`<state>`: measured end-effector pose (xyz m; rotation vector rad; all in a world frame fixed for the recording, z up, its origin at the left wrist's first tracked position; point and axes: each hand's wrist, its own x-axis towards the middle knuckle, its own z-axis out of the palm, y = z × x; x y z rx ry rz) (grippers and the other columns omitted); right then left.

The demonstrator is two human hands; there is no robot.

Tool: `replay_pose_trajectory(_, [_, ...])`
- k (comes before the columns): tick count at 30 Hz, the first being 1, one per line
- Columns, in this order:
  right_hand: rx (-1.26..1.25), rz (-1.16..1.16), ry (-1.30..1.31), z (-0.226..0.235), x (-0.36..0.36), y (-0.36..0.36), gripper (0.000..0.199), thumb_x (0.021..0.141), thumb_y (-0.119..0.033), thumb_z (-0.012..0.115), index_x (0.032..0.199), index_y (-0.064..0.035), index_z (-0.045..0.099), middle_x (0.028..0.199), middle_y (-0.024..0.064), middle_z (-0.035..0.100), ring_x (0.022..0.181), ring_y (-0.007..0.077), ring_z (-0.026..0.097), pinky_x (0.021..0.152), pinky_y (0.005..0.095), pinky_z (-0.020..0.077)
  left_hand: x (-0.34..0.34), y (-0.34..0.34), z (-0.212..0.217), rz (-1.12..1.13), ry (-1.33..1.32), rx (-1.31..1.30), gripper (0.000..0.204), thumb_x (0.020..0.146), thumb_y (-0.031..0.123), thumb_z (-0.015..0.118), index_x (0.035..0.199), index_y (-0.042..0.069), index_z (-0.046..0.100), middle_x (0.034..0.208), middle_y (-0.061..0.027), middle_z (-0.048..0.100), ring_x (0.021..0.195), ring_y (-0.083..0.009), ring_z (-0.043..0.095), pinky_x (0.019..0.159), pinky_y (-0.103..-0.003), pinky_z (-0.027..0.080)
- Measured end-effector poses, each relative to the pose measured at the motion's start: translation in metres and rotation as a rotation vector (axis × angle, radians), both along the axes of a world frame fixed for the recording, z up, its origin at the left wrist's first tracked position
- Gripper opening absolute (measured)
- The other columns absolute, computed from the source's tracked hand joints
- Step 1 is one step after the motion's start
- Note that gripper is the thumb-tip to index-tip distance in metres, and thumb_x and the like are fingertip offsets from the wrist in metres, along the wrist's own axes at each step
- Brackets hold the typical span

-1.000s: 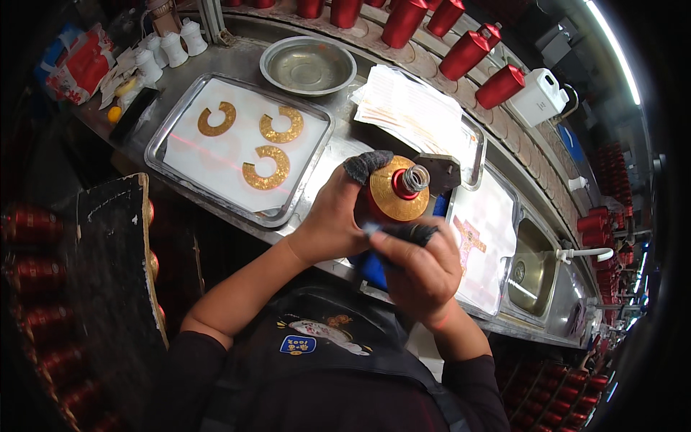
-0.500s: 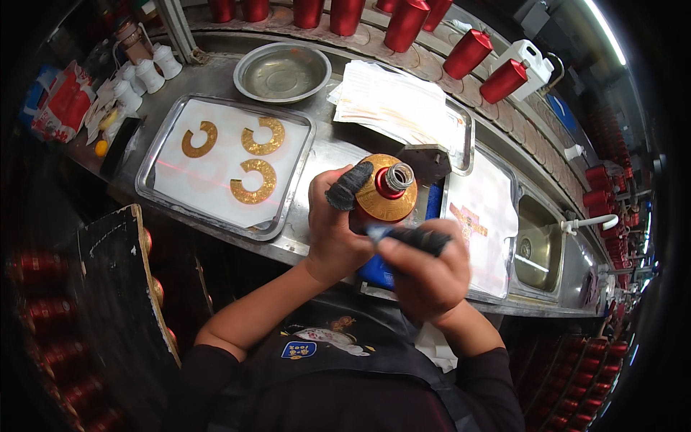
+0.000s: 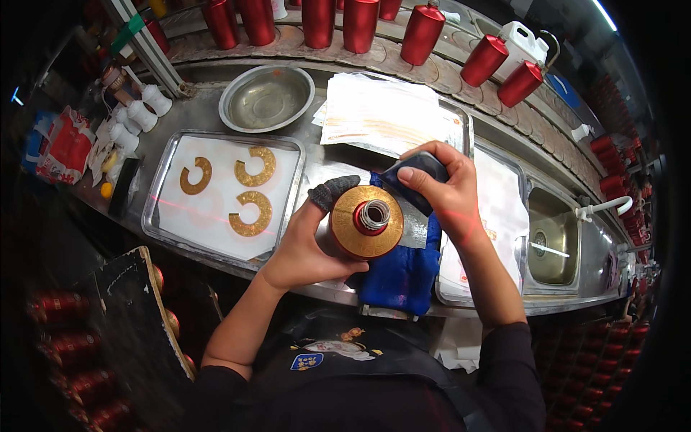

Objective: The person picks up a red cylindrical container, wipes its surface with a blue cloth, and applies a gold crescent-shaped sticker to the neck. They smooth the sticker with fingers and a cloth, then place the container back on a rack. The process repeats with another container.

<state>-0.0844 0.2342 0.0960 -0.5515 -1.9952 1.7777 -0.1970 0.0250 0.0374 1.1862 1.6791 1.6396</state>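
Note:
My left hand is wrapped round a bottle, whose bare threaded neck points up toward me. A ring-shaped gold layer covers the bottle's shoulder, with red at the base of the neck. Dark grey fabric covers my left thumb, which lies along the bottle's edge. Off to the upper right of the bottle, my right hand grips a dark, flat, rounded piece; its exact kind is unclear. It is held apart from the bottle. Below lies a blue cloth at the counter's front edge.
Three C-shaped gold pieces lie on a white-lined tray at left. Behind are a metal basin and a paper stack. Red bottles line the conveyor. A sink is at right.
My right hand has moved up and right, away from the bottle, with the dark piece. The bottle in my left hand sits lower and slightly left. More of the blue cloth shows.

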Motion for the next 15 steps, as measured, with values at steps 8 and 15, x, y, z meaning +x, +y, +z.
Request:
replay_pose_trajectory(8, [0.204, 0.369, -0.041, 0.026, -0.054, 0.01, 0.019, 0.079, -0.008, 0.078, 0.093, 0.0027, 0.07, 0.084, 0.0033, 0.069, 0.08, 0.0076, 0.061, 0.072, 0.0243, 0.0503, -0.01, 0.003, 0.001, -0.16, -0.17, -0.067, 0.1, 0.062, 0.01, 0.094, 0.143, 0.004, 0.036, 0.139, -0.0107, 0.053, 0.132, -0.0227, 0.05, 0.115, -0.039, 0.035])
replay_pose_trajectory(15, [0.12, -0.064, 0.213, -0.017, -0.009, 0.025, 0.028, 0.08, -0.013, 0.081, 0.102, 0.0006, 0.069, 0.093, 0.0068, 0.072, 0.085, 0.0122, 0.066, 0.074, 0.0281, 0.0545, 0.015, 0.008, -0.01, -0.025, -0.07, -0.156, 0.104, 0.068, 0.02, 0.095, 0.147, 0.003, 0.029, 0.139, -0.0145, 0.052, 0.13, -0.026, 0.053, 0.112, -0.04, 0.041])
